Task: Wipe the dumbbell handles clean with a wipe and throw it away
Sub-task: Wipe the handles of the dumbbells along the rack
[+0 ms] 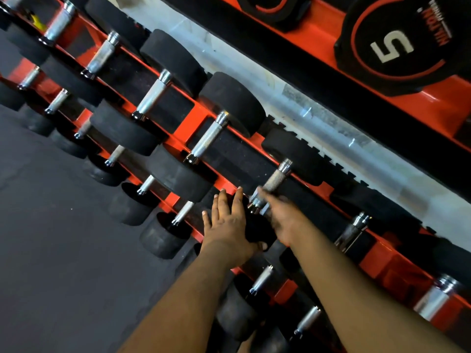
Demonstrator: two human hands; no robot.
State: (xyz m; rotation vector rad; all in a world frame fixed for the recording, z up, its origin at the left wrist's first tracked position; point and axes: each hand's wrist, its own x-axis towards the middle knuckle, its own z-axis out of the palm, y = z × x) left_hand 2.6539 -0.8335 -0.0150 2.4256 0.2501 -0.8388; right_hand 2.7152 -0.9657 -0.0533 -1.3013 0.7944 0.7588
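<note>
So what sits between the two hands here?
In the head view, the near black head of a dumbbell lies between the left hand and the blurred right hand, which reaches over the lower end of its chrome handle.

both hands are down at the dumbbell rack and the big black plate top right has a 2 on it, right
Not quite: in the head view the plate shows a 5, not a 2. The rest holds: the left hand and right hand are both at the rack.
</note>
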